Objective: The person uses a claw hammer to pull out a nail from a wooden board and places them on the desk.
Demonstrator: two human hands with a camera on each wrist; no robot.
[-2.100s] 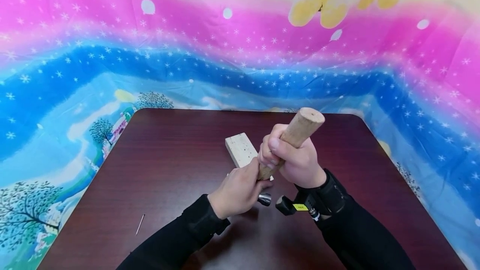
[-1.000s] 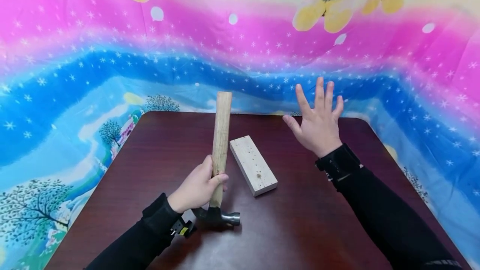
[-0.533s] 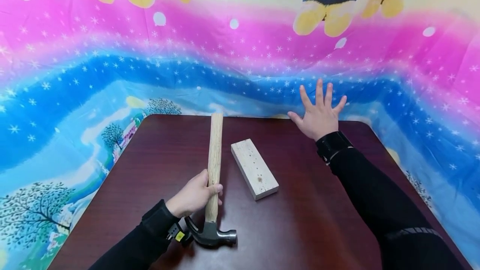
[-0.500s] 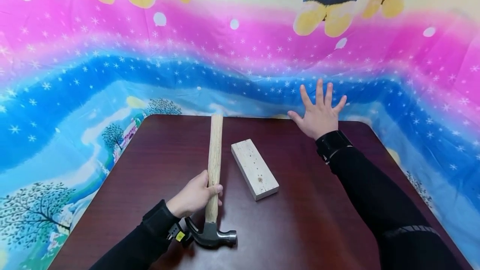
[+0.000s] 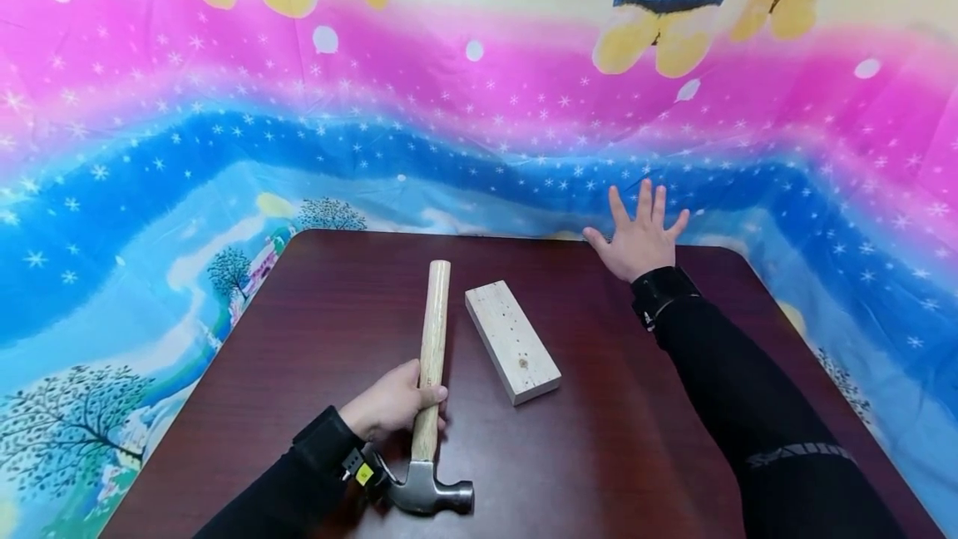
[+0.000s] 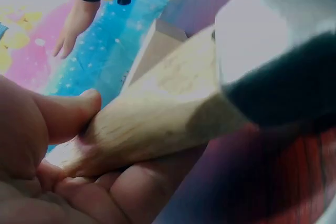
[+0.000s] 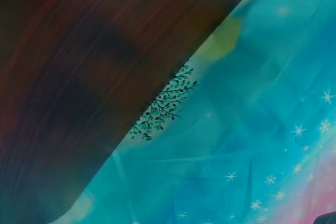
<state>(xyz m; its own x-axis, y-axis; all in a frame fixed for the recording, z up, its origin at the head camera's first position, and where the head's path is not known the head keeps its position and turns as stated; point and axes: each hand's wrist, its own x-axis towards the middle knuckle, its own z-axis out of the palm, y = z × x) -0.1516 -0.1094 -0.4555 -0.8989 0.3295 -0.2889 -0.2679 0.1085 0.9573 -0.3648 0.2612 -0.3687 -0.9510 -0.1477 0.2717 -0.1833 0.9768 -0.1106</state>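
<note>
My left hand (image 5: 389,402) grips a claw hammer (image 5: 432,331) by its wooden handle, low down near the head. The metal head points toward me and the handle leans away over the table; close up, the left wrist view has the handle (image 6: 168,93) between thumb and curled fingers. To the right of the hammer, apart from it, a pale wooden block (image 5: 512,339) with small dark holes lies flat. Out at the table's far right, my right hand (image 5: 639,244) is spread with straight fingers, holding nothing. The right wrist view does not show its fingers.
A dark reddish-brown table (image 5: 314,331) with rounded far corners lies under everything. Behind and beside it hangs a colourful printed cloth (image 5: 479,106) with snowflakes and trees. Its pattern meets the table edge in the right wrist view too.
Both hands were together on the hammer; the right one let go and moved out to the far right. The left hand brought the hammer left of the block, then lowered it toward me.
</note>
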